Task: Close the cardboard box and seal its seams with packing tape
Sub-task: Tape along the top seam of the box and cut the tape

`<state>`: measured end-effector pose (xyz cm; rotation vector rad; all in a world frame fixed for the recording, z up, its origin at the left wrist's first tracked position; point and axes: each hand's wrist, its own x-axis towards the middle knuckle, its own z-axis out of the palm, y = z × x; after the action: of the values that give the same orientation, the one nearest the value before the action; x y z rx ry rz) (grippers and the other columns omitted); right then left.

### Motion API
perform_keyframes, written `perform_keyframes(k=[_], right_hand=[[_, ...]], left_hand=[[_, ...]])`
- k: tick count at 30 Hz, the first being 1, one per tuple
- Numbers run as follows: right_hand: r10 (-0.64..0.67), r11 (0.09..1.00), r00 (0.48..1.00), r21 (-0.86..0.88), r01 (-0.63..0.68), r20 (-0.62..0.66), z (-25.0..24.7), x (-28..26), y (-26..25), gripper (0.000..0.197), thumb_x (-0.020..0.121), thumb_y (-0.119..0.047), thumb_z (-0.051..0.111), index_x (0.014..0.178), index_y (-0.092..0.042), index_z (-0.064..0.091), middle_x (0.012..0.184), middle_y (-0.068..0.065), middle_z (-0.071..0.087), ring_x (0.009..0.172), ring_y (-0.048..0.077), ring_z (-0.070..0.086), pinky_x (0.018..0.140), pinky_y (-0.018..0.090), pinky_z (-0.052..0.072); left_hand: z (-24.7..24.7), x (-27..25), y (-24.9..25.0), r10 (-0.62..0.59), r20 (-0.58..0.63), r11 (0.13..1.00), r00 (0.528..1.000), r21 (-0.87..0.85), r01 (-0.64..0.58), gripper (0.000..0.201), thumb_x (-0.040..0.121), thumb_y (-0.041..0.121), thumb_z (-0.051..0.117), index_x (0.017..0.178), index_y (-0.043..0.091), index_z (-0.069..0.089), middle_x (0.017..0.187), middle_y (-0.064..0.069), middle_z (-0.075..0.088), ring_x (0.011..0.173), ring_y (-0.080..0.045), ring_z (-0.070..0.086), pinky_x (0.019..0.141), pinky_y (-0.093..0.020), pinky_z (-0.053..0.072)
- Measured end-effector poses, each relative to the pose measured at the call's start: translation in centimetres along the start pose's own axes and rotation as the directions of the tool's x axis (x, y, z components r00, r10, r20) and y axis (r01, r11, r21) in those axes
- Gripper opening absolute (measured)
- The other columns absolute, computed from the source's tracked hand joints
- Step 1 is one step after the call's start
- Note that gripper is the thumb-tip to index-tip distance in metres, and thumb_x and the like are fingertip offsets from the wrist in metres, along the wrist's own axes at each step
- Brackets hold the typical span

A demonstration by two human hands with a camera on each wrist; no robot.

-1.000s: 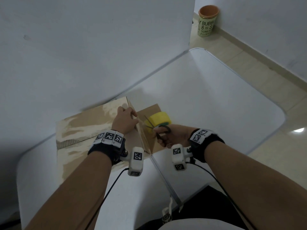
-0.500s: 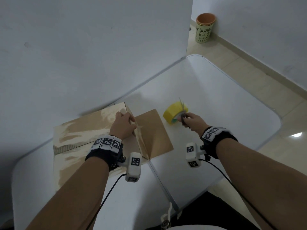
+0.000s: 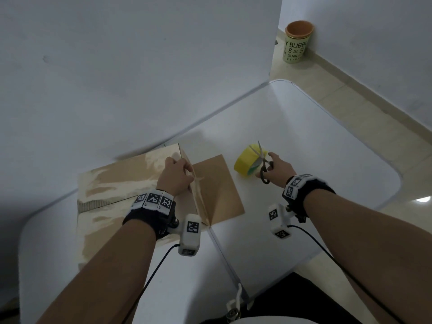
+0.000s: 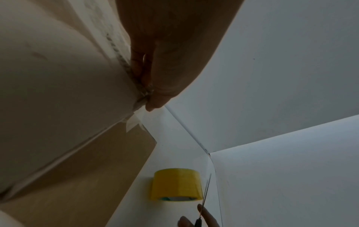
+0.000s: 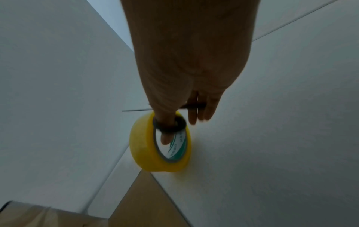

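Note:
The cardboard box [image 3: 121,183] lies at the left of the white table [image 3: 304,136], its top streaked with clear tape. My left hand [image 3: 175,176] rests on the box's right top edge, its fingers pressing a tape strip [image 4: 134,124] down along that edge. To the right, my right hand [image 3: 278,167] grips black-handled scissors [image 3: 264,164] with the thumb through a loop and the blades slightly apart, pointing up. The yellow tape roll [image 3: 243,163] stands on its side on the table against that hand. In the right wrist view the thumb tip overlaps the roll's [image 5: 143,145] core.
A flat brown cardboard piece [image 3: 217,190] lies on the table against the box's right side. A white wall panel [image 3: 140,66] rises just behind the box. On the floor at the far right corner stands a green paper cup [image 3: 297,42]. The table's rounded edge is at right.
My right hand has carried the scissors and the yellow roll from the box's edge out to the right, and the roll now stands on the table. The left hand has stayed on the edge.

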<state>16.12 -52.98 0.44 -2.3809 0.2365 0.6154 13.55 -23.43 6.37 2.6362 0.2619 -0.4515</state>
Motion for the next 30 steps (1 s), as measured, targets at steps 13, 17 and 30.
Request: perform_keyframes(k=[13, 17, 30], right_hand=[[0.126, 0.990, 0.987, -0.075, -0.118, 0.103, 0.0, -0.1, 2.2, 0.056, 0.084, -0.027, 0.071, 0.133, -0.006, 0.052, 0.118, 0.015, 0.066, 0.103, 0.029, 0.065, 0.083, 0.030, 0.052], [0.220, 0.959, 0.974, 0.170, -0.225, 0.047, 0.4, -0.4, 2.5, 0.047, 0.082, -0.010, 0.065, 0.126, -0.006, 0.050, 0.111, 0.017, 0.065, 0.096, 0.033, 0.065, 0.085, 0.040, 0.055], [-0.105, 0.606, 0.869, 0.724, -0.329, 0.483, 5.6, -2.2, -8.3, 0.028, 0.098, -0.005, 0.046, 0.125, -0.005, 0.053, 0.106, 0.008, 0.064, 0.093, 0.020, 0.061, 0.080, 0.029, 0.050]], left_hand=[[-0.2, -0.4, 0.5, 0.000, 0.008, 1.000, 1.000, 0.001, 0.000, 0.024, 0.082, 0.013, 0.064, 0.106, 0.014, 0.060, 0.109, -0.004, 0.033, 0.085, -0.022, 0.049, 0.094, -0.036, 0.046], [-0.2, -0.4, 0.6, 0.005, 0.000, 1.000, 1.000, 0.000, -0.005, 0.024, 0.082, 0.014, 0.065, 0.106, 0.013, 0.060, 0.107, -0.003, 0.032, 0.085, -0.021, 0.048, 0.094, -0.035, 0.046], [-0.8, -1.1, -0.2, 0.019, 0.027, 0.991, 0.999, -0.132, -0.015, 0.024, 0.089, 0.015, 0.059, 0.113, 0.019, 0.061, 0.108, -0.003, 0.034, 0.092, -0.013, 0.040, 0.086, -0.020, 0.033]])
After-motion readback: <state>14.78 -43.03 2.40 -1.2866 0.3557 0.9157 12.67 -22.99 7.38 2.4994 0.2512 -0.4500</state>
